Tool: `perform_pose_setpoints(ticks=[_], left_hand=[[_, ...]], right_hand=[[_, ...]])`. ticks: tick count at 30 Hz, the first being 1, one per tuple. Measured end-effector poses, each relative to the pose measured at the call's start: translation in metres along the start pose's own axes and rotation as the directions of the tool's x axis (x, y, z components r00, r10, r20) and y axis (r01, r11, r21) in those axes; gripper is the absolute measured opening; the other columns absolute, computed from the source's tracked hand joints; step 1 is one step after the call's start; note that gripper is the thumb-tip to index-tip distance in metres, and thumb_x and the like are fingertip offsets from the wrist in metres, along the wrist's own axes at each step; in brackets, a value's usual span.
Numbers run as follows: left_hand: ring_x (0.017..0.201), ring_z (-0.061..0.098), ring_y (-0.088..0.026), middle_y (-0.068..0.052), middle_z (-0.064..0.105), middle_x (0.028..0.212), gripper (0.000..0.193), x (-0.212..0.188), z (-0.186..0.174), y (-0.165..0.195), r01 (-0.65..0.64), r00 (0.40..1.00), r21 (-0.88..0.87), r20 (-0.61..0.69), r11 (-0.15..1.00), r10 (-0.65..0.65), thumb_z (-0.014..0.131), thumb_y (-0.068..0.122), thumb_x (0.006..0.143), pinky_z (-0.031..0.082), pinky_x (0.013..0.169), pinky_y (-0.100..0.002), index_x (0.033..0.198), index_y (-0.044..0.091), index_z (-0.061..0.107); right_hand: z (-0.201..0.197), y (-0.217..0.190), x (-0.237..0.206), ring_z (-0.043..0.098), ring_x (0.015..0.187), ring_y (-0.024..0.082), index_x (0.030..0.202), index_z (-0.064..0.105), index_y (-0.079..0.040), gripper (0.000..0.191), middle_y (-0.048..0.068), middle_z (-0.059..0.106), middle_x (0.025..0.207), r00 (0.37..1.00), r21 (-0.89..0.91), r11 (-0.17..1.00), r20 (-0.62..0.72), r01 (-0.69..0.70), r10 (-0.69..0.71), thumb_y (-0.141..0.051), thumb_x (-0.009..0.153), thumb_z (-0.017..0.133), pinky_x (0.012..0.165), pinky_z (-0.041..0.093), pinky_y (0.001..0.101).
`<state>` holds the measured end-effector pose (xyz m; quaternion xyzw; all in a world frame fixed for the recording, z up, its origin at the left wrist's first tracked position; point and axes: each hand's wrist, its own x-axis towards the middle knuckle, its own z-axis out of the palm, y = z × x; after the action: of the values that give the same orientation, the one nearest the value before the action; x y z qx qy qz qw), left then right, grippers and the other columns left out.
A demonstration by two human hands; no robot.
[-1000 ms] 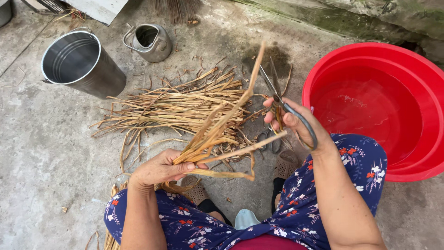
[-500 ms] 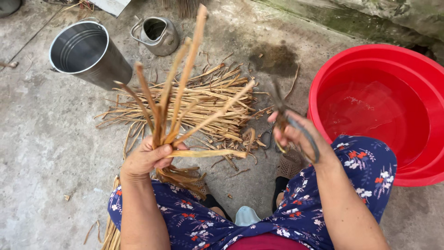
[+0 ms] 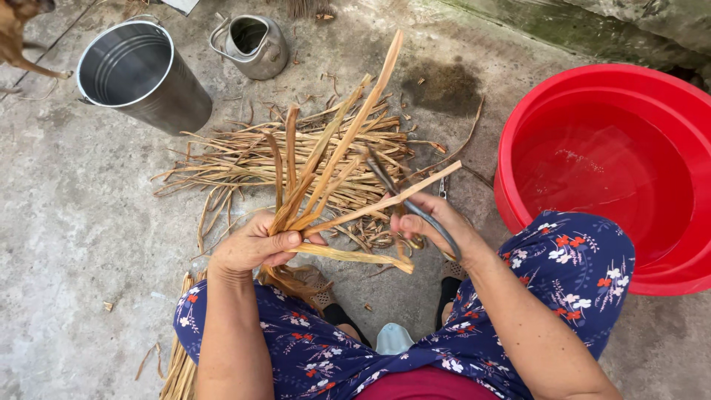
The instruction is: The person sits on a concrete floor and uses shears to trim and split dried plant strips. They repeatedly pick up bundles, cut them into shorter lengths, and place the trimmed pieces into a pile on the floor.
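Above the lap, left hand (image 3: 252, 248) fingers clamp dried stalks (image 3: 326, 167) — right hand (image 3: 433, 222) fingers grip scissors (image 3: 407, 200).

Dry matt stalks (image 3: 333, 159), glossy plastic basin (image 3: 518, 133), probably steel bucket (image 3: 174, 92), rough concrete.

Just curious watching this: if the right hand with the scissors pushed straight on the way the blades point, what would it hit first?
Probably the dried strips fanned up from the left hand; the scissors in the right hand aim up-left at them, though depth is unclear.
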<state>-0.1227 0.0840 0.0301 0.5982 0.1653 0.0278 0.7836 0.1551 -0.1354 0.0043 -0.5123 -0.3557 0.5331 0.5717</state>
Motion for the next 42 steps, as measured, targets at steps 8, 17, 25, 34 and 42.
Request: perform_pose_setpoints(ticks=[8, 17, 25, 34, 42], left_hand=[[0.043, 0.037, -0.003, 0.005, 0.052, 0.055, 0.038, 0.005, 0.003, 0.004, 0.043, 0.999, 0.02, 0.009, 0.999, -0.043, 0.072, 0.03, 0.095, 0.025, 0.04, -0.022, 0.111, -0.004, 0.078], [0.042, 0.037, -0.003, 0.005, 0.051, 0.054, 0.037, 0.004, 0.001, 0.009, 0.043, 0.999, 0.048, -0.011, 0.998, -0.042, 0.07, 0.028, 0.096, 0.025, 0.039, -0.022, 0.111, -0.004, 0.078], [0.042, 0.037, -0.004, 0.004, 0.052, 0.054, 0.035, 0.0, 0.0, 0.008, 0.056, 0.997, 0.049, -0.048, 0.997, -0.054, 0.069, 0.027, 0.096, 0.025, 0.039, -0.023, 0.109, -0.004, 0.077], [0.043, 0.038, -0.005, 0.004, 0.047, 0.052, 0.036, 0.004, -0.002, 0.009, 0.032, 0.98, 0.007, -0.199, 0.999, -0.03, 0.067, 0.029, 0.097, 0.029, 0.041, -0.022, 0.114, -0.001, 0.076], [0.043, 0.038, -0.005, 0.005, 0.046, 0.052, 0.034, 0.011, 0.003, 0.015, 0.083, 0.974, 0.086, -0.216, 0.993, -0.063, 0.065, 0.028, 0.097, 0.03, 0.04, -0.022, 0.115, 0.001, 0.077]], right_hand=[[-0.001, 0.002, 0.008, 0.056, 0.078, 0.004, 0.131, 0.065, -0.004, 0.05, -0.004, 0.06, 0.087, 0.934, -0.199, 0.948, -0.212, 0.249, -0.289, -0.012, 0.085, 0.083, 0.067, 0.049, 0.0176], [-0.003, -0.015, 0.002, 0.059, 0.083, 0.005, 0.131, 0.065, -0.007, 0.047, -0.004, 0.063, 0.091, 0.89, -0.258, 0.929, -0.306, 0.265, -0.339, -0.018, 0.089, 0.081, 0.076, 0.051, 0.0193], [-0.015, -0.012, -0.001, 0.056, 0.079, 0.003, 0.128, 0.065, -0.005, 0.042, -0.004, 0.062, 0.089, 0.861, -0.22, 0.935, -0.373, 0.279, -0.345, -0.019, 0.091, 0.08, 0.071, 0.046, 0.0178], [-0.013, -0.012, -0.004, 0.056, 0.065, 0.005, 0.121, 0.069, -0.008, 0.039, -0.004, 0.063, 0.08, 0.903, -0.242, 0.97, -0.409, 0.034, -0.134, -0.016, 0.085, 0.081, 0.054, 0.046, 0.0195], [-0.002, -0.007, -0.011, 0.058, 0.078, 0.005, 0.131, 0.063, -0.007, 0.051, -0.003, 0.065, 0.094, 0.936, -0.42, 0.881, -0.164, 0.219, -0.311, -0.01, 0.083, 0.082, 0.068, 0.051, 0.0187]])
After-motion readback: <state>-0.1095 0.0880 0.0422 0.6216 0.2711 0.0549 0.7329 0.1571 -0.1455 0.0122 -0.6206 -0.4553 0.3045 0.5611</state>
